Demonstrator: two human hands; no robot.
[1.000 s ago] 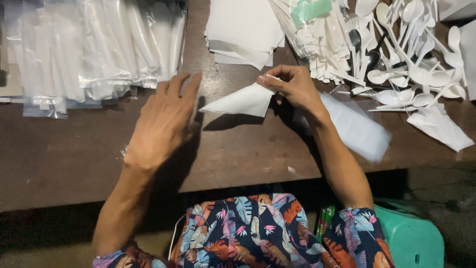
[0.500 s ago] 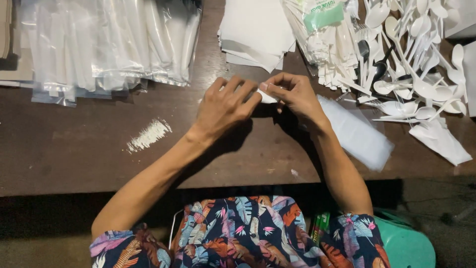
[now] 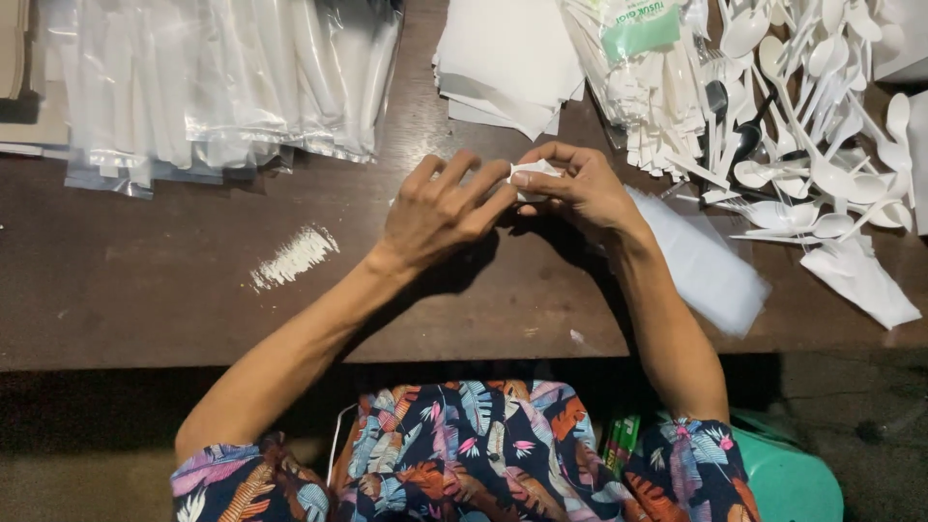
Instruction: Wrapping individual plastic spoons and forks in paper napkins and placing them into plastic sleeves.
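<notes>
The desk [image 3: 145, 290] is dark brown wood and carries everything within reach of my hands. Beyond my left hand, toward the far left, lies a wide heap of clear plastic bags [image 3: 222, 82], overlapping and spread flat. Beyond and to the right of my right hand sits a pile of white plastic spoons [image 3: 822, 126], loose and crossing one another, with a bundle of wrapped cutlery [image 3: 648, 87] just beside it, bearing a green label. Directly beyond both hands is a stack of white paper sheets [image 3: 507, 58], its near corner close to my fingertips. Under my right forearm and out to its right lies a clear plastic sleeve [image 3: 706, 266], flat on the desk. Left of my left hand, well apart from it, a white smear [image 3: 295, 256] marks the wood.

My left hand [image 3: 440, 208] and my right hand [image 3: 575, 188] meet above the desk, fingertips touching. Between them is a small folded white napkin [image 3: 532, 172], mostly hidden by the fingers. My right hand pinches it between thumb and forefinger. My left hand has fingers curled, with its fingertips pressed to the napkin's left edge.
</notes>
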